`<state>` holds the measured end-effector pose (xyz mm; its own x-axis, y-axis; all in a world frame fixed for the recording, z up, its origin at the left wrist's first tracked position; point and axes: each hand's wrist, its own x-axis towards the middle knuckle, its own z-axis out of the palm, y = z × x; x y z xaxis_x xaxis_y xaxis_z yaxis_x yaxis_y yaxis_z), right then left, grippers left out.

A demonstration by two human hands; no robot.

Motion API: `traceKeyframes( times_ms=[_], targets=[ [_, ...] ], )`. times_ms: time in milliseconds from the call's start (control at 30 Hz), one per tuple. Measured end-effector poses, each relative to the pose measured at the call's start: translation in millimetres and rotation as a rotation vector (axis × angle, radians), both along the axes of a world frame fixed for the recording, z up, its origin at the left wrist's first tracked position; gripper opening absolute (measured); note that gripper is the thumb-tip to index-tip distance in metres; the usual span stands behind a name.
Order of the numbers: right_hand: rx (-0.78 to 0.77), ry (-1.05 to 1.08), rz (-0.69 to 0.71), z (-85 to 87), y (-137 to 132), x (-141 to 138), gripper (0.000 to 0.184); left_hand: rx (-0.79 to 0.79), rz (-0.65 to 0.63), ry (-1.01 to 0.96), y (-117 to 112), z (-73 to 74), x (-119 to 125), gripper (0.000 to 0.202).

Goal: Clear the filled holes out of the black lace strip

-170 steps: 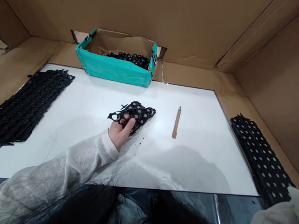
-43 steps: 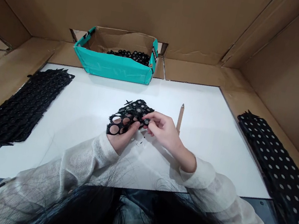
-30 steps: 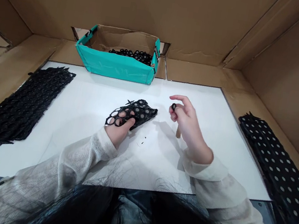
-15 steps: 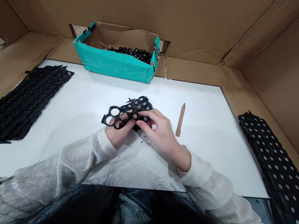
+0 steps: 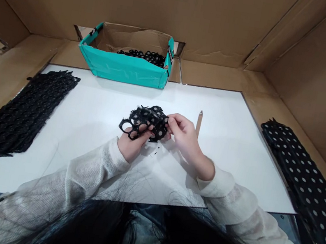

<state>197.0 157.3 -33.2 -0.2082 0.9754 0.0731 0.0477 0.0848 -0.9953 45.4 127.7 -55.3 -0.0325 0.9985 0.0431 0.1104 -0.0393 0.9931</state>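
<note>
Over the middle of the white board, my left hand [image 5: 133, 145] is closed around a black rubbery sheet of joined rings [image 5: 147, 120]. Some rings at its left end are open holes; others are filled with grey discs. My right hand [image 5: 183, 133] pinches the sheet's right edge between thumb and fingers. Part of the sheet is bent and overlaps itself, so its full outline is hidden. A few tiny black scraps [image 5: 155, 153] lie on the board just below the hands.
A teal box [image 5: 124, 70] holding black ring pieces [image 5: 149, 56] stands at the back. Stacked black sheets [image 5: 24, 111] lie at left, and a black sheet with grey dots [image 5: 303, 179] at right. A brown pointed stick [image 5: 199, 124] lies beyond my right hand. Cardboard walls [image 5: 182, 8] surround the board.
My right hand has shifted slightly right and up, to the sheet's right edge. The sheet has turned and bunched, and its left end has moved a little right with my left hand.
</note>
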Motion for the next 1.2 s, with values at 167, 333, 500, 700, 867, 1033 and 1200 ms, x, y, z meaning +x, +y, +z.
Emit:
traceKeyframes(
  times_ms=[167,333,500,700,867,1033,1200],
  targets=[
    [-0.1,0.287,-0.267,5.1,13,11,0.017,-0.153,0.139,-0.263,0,11.7,0,0.014],
    [-0.172,0.242,-0.048,8.1,5,11,0.028,-0.11,-0.07,-0.408,3,20.2,-4,0.016],
    [-0.143,0.114,0.066,3.0,-4,4,0.039,-0.038,0.01,-0.233,2,18.8,-3,0.03],
    [0.092,-0.087,-0.076,10.1,-8,8,0.027,0.013,0.02,-0.135,3,19.6,-4,0.024],
    [0.414,-0.382,-0.049,11.3,-18,5,0.016,0.026,-0.03,-0.085,4,18.6,-7,0.016],
    [0.398,-0.412,0.162,5.0,-21,2,0.014,0.046,-0.012,-0.042,3,18.3,-8,0.013],
    [0.25,-0.31,0.206,3.9,-19,2,0.017,0.092,-0.047,-0.047,3,14.6,-7,0.013]
  ],
)
